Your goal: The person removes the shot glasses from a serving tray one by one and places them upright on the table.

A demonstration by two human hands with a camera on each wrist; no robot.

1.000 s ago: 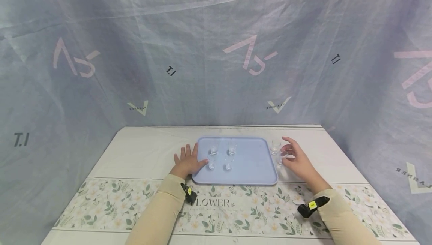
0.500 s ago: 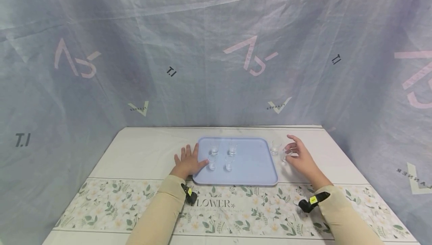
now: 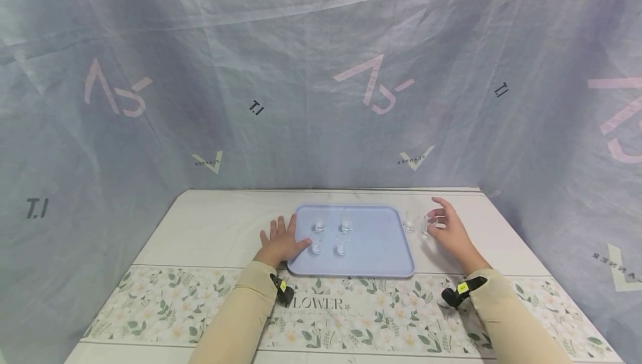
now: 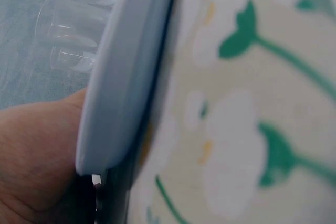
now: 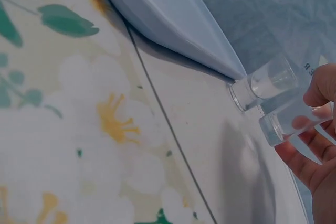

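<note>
R hand [image 3: 450, 231] fingers grip shot glass [image 3: 428, 224] off tray's [image 3: 376, 255] right edge; L hand [image 3: 280, 241] flat, fingers straight, on left edge

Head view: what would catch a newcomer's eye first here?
A pale blue tray sits mid-table with four small clear glasses standing on its left half. Just off its right edge, the right hand grips one glass beside another glass on the cloth. The left hand rests at the tray's left edge.

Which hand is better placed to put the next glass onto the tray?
Right. The right hand already grips a small glass off the tray, beside the other loose glass. The left hand rests flat on the tray's left edge.
</note>
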